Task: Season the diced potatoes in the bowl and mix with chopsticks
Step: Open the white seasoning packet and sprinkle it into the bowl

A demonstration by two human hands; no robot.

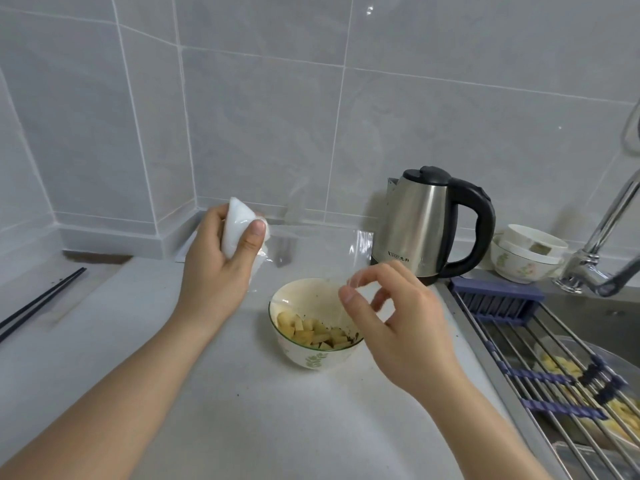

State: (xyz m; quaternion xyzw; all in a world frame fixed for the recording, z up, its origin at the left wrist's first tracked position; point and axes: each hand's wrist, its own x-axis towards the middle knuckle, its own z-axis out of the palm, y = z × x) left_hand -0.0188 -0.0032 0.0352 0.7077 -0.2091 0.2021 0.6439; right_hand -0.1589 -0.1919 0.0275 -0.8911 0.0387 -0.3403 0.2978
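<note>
Right hand (391, 317) pinches fingertips over the bowl (311, 355) of potatoes (311, 332); left hand (221, 258) has its grip round a white bag (237, 230).

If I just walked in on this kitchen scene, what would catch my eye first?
Probably the two hands over the counter: the left hand grips a white bag of powder, while the right hand pinches its fingertips above a bowl of diced potatoes. Behind them a steel kettle stands by the wall, and black chopsticks lie far left.
</note>
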